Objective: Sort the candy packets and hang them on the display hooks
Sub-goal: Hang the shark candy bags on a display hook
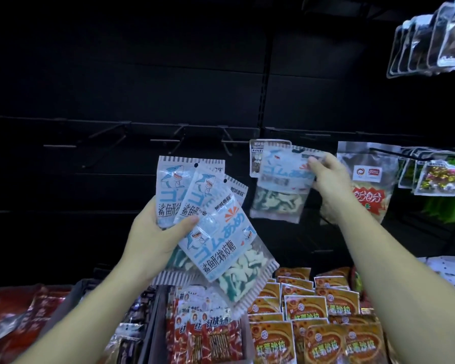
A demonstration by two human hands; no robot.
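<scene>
My left hand point(153, 232) grips a fan of three pale blue shark candy packets point(216, 232) at centre, thumb across their fronts. My right hand point(326, 177) pinches the top right corner of another shark candy packet point(286, 166), held up against a packet hanging on a display hook point(276, 203) at the black back panel. Several bare black hooks point(111, 132) stick out of the rail to the left of it.
Clear packets with a red label point(365, 185) and green-wrapped sweets point(439, 177) hang to the right. Dark packets point(431, 38) hang at top right. Below lie bins of orange packets point(305, 324), red-and-white packets point(202, 329) and dark red bags point(16, 311).
</scene>
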